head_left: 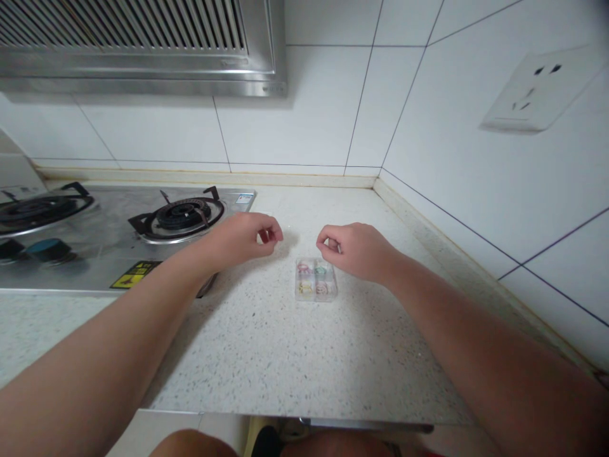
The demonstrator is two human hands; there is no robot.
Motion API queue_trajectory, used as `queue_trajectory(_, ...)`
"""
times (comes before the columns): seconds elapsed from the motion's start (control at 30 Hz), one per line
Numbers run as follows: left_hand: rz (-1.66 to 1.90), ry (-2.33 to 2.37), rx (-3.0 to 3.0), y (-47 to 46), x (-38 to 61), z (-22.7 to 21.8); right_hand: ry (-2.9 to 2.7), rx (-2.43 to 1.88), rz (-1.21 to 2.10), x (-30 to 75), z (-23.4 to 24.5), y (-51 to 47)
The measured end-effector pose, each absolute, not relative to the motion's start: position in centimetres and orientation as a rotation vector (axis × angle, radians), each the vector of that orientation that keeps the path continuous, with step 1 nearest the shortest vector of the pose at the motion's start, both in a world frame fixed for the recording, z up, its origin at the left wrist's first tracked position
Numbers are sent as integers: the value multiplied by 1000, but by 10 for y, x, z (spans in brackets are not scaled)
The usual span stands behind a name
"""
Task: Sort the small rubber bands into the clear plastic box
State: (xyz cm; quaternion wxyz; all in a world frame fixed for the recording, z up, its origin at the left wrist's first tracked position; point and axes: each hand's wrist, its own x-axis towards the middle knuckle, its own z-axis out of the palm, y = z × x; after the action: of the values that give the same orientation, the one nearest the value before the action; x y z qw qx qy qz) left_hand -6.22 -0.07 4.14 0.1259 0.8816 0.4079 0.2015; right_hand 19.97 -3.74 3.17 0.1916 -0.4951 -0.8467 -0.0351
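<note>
Forearms flank a clear box — both hands loosely curled, any grip unclear.

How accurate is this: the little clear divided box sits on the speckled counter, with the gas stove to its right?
The side is wrong: the head view shows the gas stove left of the little clear divided box, not right. The box does sit on the speckled counter.

The yellow-and-black sticker and small white label on the gas stove are too blurred to read
</note>
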Motion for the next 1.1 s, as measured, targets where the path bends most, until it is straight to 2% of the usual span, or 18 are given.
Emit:
queue_trajectory(0.17, 866, 1023, 2340, -10, -44, 33, -2340, -1334, 9, 196, 32, -40)
queue_trajectory(0.33, 991, 891, 2078, -15, -33, 23, -2311, -1282, 161, 194, 31, -41)
queue_trajectory(0.73, 959, 739, 1666, -21, -25, 21, -2137, -1106, 643, 187, 31, -43)
queue_trajectory(1.1, 908, 763, 1698, -24, -26, 23, -2059, -1028, 690, 189, 31, -44)
